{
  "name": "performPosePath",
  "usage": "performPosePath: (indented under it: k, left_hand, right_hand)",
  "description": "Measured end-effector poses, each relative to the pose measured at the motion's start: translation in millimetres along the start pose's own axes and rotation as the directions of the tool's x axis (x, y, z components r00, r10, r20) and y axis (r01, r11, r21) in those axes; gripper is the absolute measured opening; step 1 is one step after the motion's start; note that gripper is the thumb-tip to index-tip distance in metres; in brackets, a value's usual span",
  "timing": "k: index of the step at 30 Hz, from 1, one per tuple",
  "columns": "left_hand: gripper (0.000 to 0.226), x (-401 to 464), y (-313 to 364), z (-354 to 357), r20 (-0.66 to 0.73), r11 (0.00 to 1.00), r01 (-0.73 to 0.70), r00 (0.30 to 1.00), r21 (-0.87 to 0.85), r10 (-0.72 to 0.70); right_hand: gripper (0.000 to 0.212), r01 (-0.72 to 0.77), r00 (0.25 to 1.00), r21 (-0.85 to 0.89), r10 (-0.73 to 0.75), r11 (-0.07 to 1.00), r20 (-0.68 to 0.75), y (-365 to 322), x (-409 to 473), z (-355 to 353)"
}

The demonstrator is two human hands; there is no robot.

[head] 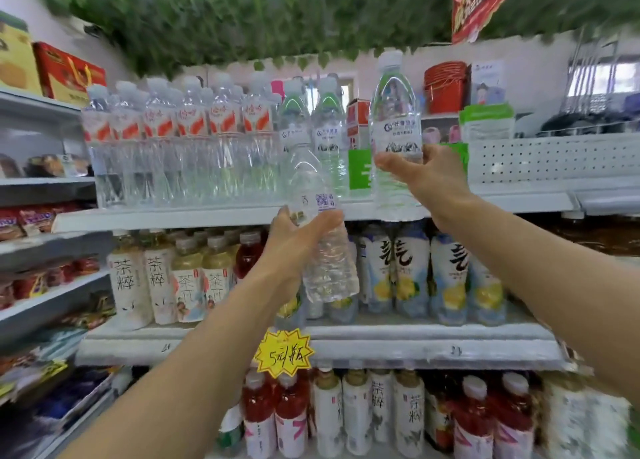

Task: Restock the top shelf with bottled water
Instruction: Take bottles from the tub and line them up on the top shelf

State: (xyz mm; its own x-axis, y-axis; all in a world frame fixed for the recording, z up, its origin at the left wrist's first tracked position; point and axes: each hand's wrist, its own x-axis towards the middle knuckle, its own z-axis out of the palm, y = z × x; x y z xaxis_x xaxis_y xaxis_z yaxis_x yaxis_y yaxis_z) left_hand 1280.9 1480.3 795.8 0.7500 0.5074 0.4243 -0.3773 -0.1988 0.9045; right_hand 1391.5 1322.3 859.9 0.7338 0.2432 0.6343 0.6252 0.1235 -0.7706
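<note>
Clear water bottles (180, 147) with red-and-white labels fill the white top shelf's (173, 218) left end; green-tinted bottles (329, 136) carry white labels. A yellow starburst tag (283, 352) hangs lower.

Two clear water bottles (394, 136) (one tilted)

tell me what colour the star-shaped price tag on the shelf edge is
Yellow, with dark handwriting; the price tag shows clearly in the head view.

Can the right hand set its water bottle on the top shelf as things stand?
Probably yes: the right hand holds its bottle upright over the top shelf edge, beside the green-labelled bottles, with open space there.
</note>
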Motion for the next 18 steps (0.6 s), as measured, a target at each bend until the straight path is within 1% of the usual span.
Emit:
performPosePath:
  k: [2, 3, 4, 7, 8, 11, 14, 16, 18]
  left_hand:
    - [0.123, 13, 5, 5, -0.005, 1.000, -0.007, 1.000, -0.007, 0.007]
    - [0.125, 20, 6, 8, -0.010, 1.000, -0.009, 1.000, -0.014, 0.009]
    - [0.120, 25, 8, 12, -0.015, 1.000, -0.013, 1.000, -0.026, 0.012]
    - [0.088, 42, 9, 23, -0.050, 0.999, -0.020, 0.999, -0.037, 0.018]
    - [0.085, 48, 9, 26, -0.067, 0.999, -0.017, 0.998, -0.035, 0.014]
    - [0.091, 65, 8, 35, -0.087, 0.999, -0.032, 0.996, -0.028, 0.030]
    - [0.103, 79, 10, 39, -0.097, 0.997, -0.063, 0.994, -0.038, 0.059]
    - [0.102, 85, 10, 40, -0.103, 0.996, -0.088, 0.991, -0.034, 0.084]
    - [0.097, 90, 10, 40, -0.095, 0.996, -0.089, 0.992, -0.031, 0.086]
  right_hand:
    - [0.036, 0.011, 1.000, 0.006, -0.011, 1.000, 0.002, 3, 27, -1]
    - [0.037, 0.005, 1.000, 0.003, -0.005, 1.000, 0.004, 6, 40, -1]
    - [0.039, -0.003, 1.000, -0.003, 0.003, 1.000, 0.005, 10, 52, -1]
    - [0.050, -0.025, 1.000, -0.004, 0.025, 1.000, -0.001, 28, 85, 4]
    - [0.054, -0.032, 0.999, -0.001, 0.032, 0.999, -0.002, 36, 93, 7]
    - [0.061, -0.043, 0.999, 0.020, 0.043, 0.999, 0.013, 56, 111, 14]
    - [0.055, -0.040, 0.996, 0.003, 0.040, 0.999, 0.080, 67, 121, 17]
    - [0.054, -0.033, 0.992, -0.007, 0.034, 0.999, 0.120, 72, 127, 18]
    - [0.058, -0.035, 0.992, -0.012, 0.036, 0.999, 0.125, 76, 133, 21]
